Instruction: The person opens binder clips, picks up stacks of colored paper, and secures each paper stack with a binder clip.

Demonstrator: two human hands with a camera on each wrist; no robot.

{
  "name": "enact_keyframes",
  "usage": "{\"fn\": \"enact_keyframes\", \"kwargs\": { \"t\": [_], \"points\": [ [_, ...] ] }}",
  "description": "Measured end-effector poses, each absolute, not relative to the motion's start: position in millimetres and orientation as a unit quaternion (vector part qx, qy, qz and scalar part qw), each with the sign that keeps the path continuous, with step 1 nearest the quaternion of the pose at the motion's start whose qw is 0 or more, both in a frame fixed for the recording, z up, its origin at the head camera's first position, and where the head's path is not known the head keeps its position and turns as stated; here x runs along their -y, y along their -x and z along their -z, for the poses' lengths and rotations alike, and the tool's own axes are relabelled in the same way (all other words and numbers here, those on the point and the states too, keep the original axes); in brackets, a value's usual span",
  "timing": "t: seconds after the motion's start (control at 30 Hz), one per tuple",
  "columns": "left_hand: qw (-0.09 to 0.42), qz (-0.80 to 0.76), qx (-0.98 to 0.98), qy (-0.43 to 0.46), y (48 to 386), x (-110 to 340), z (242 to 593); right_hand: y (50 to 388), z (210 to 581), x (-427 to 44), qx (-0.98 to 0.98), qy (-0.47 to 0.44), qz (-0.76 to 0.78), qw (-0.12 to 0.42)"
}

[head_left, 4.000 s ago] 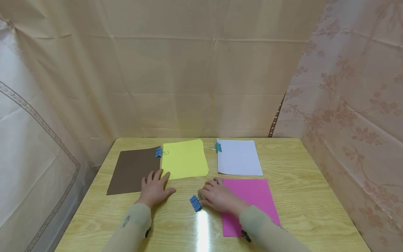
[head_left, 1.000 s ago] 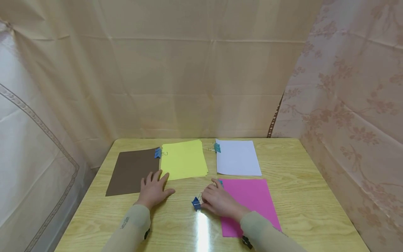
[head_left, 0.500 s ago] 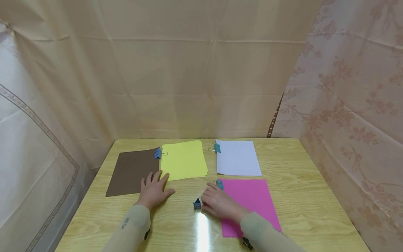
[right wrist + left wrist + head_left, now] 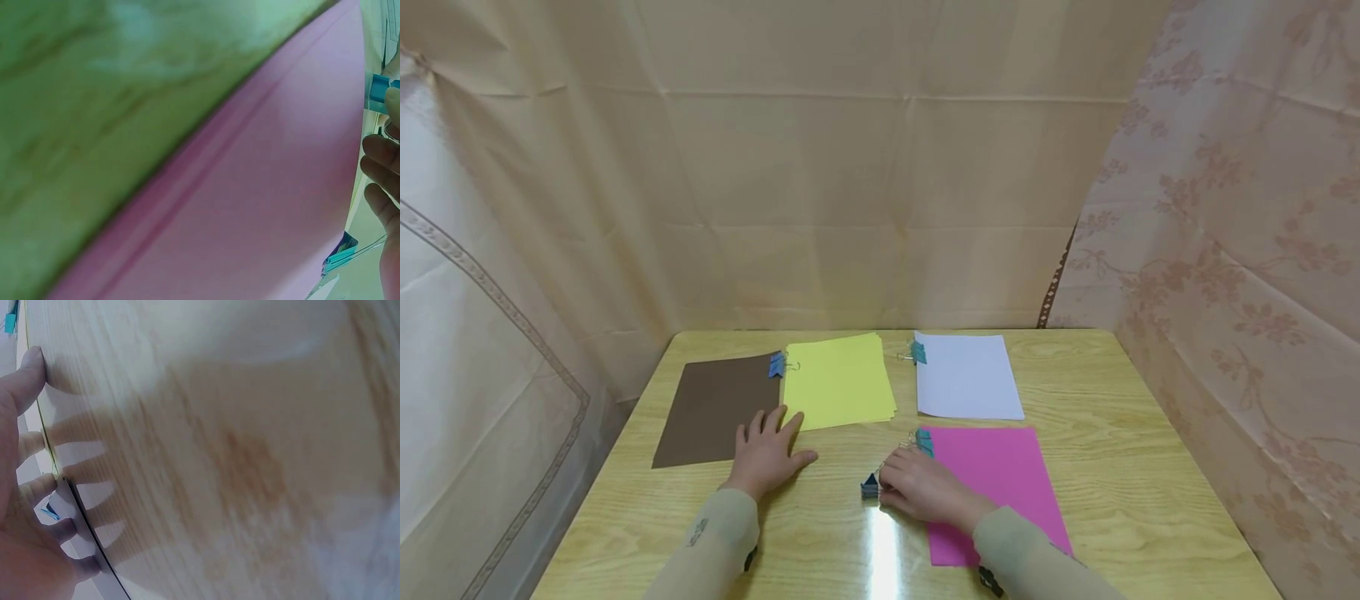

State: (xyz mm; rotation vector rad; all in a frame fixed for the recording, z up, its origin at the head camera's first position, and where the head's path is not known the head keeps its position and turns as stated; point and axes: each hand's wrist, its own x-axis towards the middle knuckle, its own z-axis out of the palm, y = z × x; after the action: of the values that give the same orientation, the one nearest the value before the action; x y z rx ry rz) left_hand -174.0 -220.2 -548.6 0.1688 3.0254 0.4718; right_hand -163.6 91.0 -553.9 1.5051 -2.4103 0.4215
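Observation:
My right hand [image 4: 925, 485] pinches the wire handle of a dark blue binder clip [image 4: 869, 486] just above the table. In the right wrist view this clip [image 4: 378, 90] shows by the thumb. Under that forearm lies a pink paper stack [image 4: 992, 483], with a teal binder clip [image 4: 924, 442] at its upper left corner. My left hand [image 4: 765, 454] rests flat with fingers spread, its fingertips on the brown paper [image 4: 715, 408] and at the near corner of the yellow paper stack [image 4: 837, 379]. A blue binder clip [image 4: 777, 365] sits between those two, at the yellow stack's upper left corner.
At the back right lies a white paper stack [image 4: 968, 377] with a teal binder clip [image 4: 919, 352] on its left edge. The wooden table [image 4: 1120, 467] carries everything. A beige curtain [image 4: 850, 183] hangs behind, with further cloth on both sides.
The blue clip in my right hand has turned to another face. My right fingers have curled in, so the teal clip on the pink stack now shows. My left hand stays put.

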Motion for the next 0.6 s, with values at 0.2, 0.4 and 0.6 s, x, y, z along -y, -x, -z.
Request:
{"fn": "enact_keyframes", "kwargs": {
  "t": [0.2, 0.4, 0.6],
  "points": [
    [0.035, -0.151, -0.986, -0.056, 172.8, 219.1, 545.9, 163.9, 554.2, -92.3, 0.829, -0.522, -0.154, 0.127],
    [0.035, -0.152, -0.986, -0.056, 173.0, 218.8, 545.0, 161.8, 550.1, -93.2, 0.845, -0.505, -0.153, 0.084],
    [0.036, -0.153, -0.986, -0.055, 173.5, 219.2, 546.4, 161.8, 546.7, -93.1, 0.863, -0.476, -0.166, 0.029]
  ]
}}
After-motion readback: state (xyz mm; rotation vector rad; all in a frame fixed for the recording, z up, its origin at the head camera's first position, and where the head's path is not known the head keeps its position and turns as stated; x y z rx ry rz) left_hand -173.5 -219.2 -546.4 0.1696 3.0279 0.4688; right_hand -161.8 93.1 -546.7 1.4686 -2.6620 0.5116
